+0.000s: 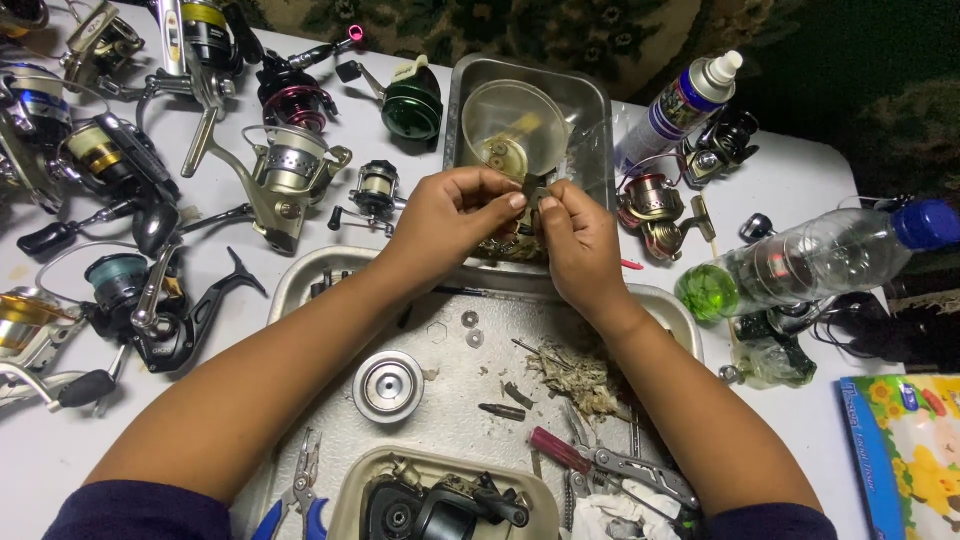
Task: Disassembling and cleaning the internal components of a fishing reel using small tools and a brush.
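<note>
My left hand (455,215) and my right hand (580,245) meet above the table's middle, both pinching one small dark metal part (531,190) between their fingertips. They hover over the near edge of a steel pan (595,100) that holds a clear plastic tub (512,125) with brass-coloured parts. Below my forearms lies a metal tray (300,275) with a silver spool (388,386), small washers (470,328), a clump of dirty fibres (575,375) and a screwdriver bit (502,411).
Several fishing reels (285,175) crowd the white table at left and back. A spray can (680,105), a red reel (655,205) and a lying plastic bottle (800,265) sit right. Pliers (300,490), a multitool (630,470) and a tub holding a black reel body (440,505) lie near me.
</note>
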